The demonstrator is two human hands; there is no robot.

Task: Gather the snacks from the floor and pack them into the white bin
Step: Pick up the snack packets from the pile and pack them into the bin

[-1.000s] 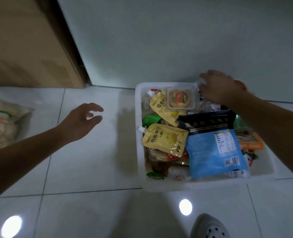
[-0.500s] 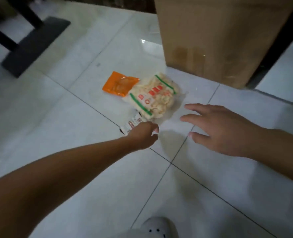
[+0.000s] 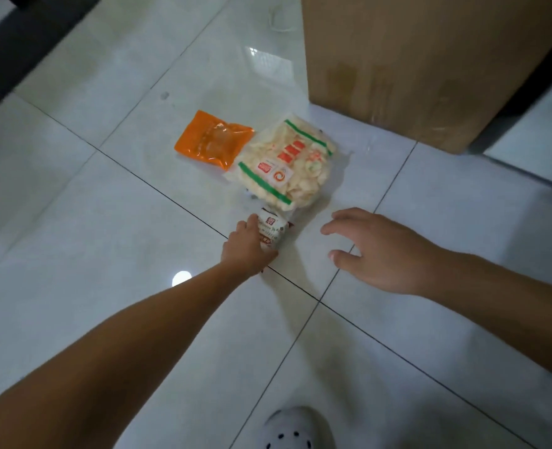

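Three snacks lie on the white tiled floor. An orange packet (image 3: 212, 140) is at the left, and a clear bag of pale crackers with green stripes (image 3: 287, 163) overlaps its right edge. Just below the bag is a small white and brown packet (image 3: 273, 231), which my left hand (image 3: 247, 249) grips from the left with curled fingers. To the right, my right hand (image 3: 381, 251) hovers with fingers spread and holds nothing. The white bin is out of view.
A large brown cardboard box (image 3: 430, 59) stands right behind the snacks. A dark furniture base (image 3: 18, 43) sits at the top left. My white perforated shoe (image 3: 295, 429) shows at the bottom edge. A ceiling light reflects on the tiles (image 3: 181, 278).
My view turned from the white bin to the snacks on the floor. My left hand reached to the small packet and closed its fingers on it; my right hand left the bin and came alongside.
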